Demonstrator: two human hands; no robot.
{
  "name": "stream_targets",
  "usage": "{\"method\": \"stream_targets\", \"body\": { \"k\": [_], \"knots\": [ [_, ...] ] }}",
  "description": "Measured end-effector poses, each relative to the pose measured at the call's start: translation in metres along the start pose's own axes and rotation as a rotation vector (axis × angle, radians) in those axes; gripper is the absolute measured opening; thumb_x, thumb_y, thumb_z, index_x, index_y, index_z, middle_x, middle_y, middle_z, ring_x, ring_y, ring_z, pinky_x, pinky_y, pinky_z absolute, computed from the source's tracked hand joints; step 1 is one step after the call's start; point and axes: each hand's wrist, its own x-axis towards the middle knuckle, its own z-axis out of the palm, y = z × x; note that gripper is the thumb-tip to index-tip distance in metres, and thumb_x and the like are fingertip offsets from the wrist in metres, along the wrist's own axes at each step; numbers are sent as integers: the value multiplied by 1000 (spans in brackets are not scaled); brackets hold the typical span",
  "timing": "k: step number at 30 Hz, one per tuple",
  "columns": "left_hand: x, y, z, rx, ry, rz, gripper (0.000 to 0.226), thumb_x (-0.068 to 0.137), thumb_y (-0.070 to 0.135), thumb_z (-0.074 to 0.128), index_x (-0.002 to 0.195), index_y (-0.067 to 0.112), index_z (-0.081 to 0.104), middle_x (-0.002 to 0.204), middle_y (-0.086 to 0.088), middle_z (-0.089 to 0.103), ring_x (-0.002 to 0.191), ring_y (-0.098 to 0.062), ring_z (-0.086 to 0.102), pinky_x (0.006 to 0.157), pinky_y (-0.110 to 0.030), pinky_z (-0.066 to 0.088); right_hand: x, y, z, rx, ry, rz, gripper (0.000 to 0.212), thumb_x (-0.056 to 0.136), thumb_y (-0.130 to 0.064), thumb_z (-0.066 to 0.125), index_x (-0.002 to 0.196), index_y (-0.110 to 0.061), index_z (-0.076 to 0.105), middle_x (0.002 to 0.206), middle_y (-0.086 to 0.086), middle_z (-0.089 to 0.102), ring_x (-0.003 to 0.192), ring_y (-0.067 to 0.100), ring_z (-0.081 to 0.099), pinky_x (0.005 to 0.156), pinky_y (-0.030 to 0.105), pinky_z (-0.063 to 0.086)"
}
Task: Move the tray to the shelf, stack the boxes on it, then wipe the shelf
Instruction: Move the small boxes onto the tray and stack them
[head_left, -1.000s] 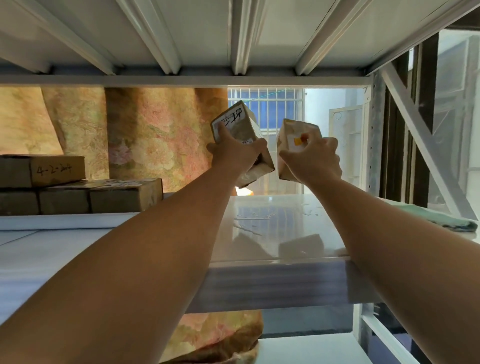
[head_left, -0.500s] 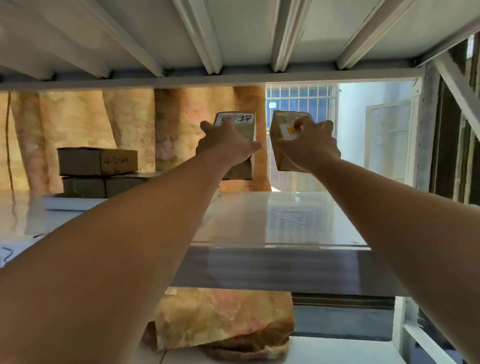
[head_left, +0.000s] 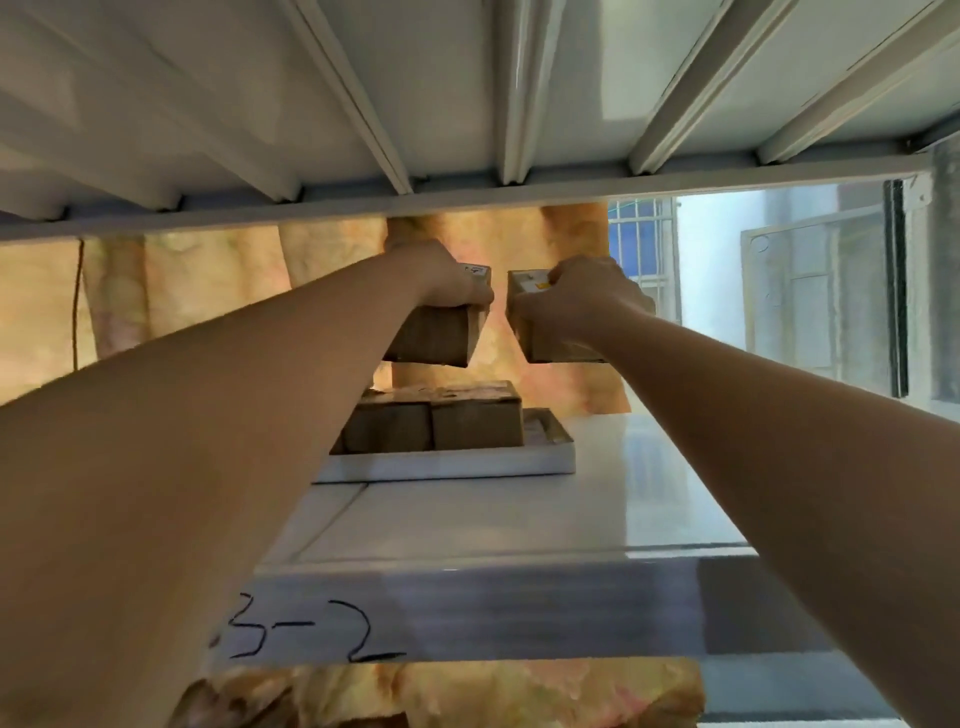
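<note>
A white tray (head_left: 447, 462) lies on the white shelf (head_left: 519, 525), with brown cardboard boxes (head_left: 457, 423) standing side by side in it. My left hand (head_left: 441, 280) grips a brown box (head_left: 436, 338) from above and holds it in the air over the boxes in the tray. To its right, at the same height, my right hand (head_left: 576, 299) grips a second brown box (head_left: 545, 340) with a yellow label. The two held boxes hang a small gap apart. My left arm hides the left part of the tray.
The ribbed underside of the upper shelf (head_left: 467, 104) is close above my hands. A floral curtain (head_left: 208, 291) hangs behind the shelf. The shelf's front edge (head_left: 467, 613) bears the handwritten mark "3-2". A barred window (head_left: 644, 244) and a white door are at the right.
Both hands have carried their boxes leftward along the shelf and now hold them over the tray. The view has swung left, bringing the tray from the far left to the middle.
</note>
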Motion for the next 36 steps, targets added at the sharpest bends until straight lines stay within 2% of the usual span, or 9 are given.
{"method": "stream_targets", "body": {
  "k": [4,7,10,14,18,23,26,31,36],
  "knots": [
    [4,-9,-5,22,-134,71,67,79,57,59,125,10,49,121,-14,54,101,-29,54,85,-36,45,0,-19,10,-81,-49,12,76,64,-73,51,113,-16,61,122,11,59,98,30,61,76,36,51],
    [2,-9,-3,47,-145,92,61,82,51,60,126,9,51,124,-15,54,96,-28,51,81,-33,41,-1,-26,14,-113,-66,36,74,65,-73,53,112,-16,61,124,10,57,99,30,60,73,35,48],
    [5,-11,2,64,-146,96,58,86,50,54,126,9,53,127,-15,54,106,-29,54,79,-32,39,-3,-29,21,-149,-98,14,74,68,-73,51,115,-17,61,126,9,57,102,28,59,70,33,43],
    [10,-13,12,127,-195,102,50,88,44,53,123,9,57,125,-14,56,97,-27,51,81,-32,40,-6,-35,23,-185,-107,-19,77,71,-75,50,122,-18,58,135,9,49,105,28,58,72,33,44],
    [13,-14,20,181,-200,95,44,90,37,51,120,6,57,105,-12,53,91,-25,50,79,-32,40,-7,-39,24,-178,-143,-17,71,71,-71,54,115,-15,59,127,10,53,100,28,59,76,34,48],
    [8,-14,27,182,-253,77,42,95,32,46,124,3,55,126,-17,54,105,-28,54,84,-31,42,-3,-33,30,-101,-202,-21,55,71,-67,55,88,-14,56,106,10,61,83,24,60,62,29,45],
    [6,-17,26,173,-247,62,39,95,29,45,123,3,55,118,-16,55,105,-28,56,79,-30,41,-2,-31,34,-45,-224,-14,54,69,-67,55,81,-14,57,99,9,62,76,22,60,54,27,41],
    [9,-26,24,157,-231,31,33,86,33,55,107,8,58,101,-9,55,87,-22,54,70,-30,40,-6,-35,37,-22,-203,-57,67,61,-69,48,97,-15,64,109,11,63,87,27,62,69,34,50],
    [8,-31,28,136,-216,34,41,92,33,49,123,8,54,119,-11,55,105,-26,54,78,-30,40,-3,-36,41,-38,-212,-62,58,69,-67,50,93,-16,61,114,10,60,89,27,61,70,33,47]
  ]
}}
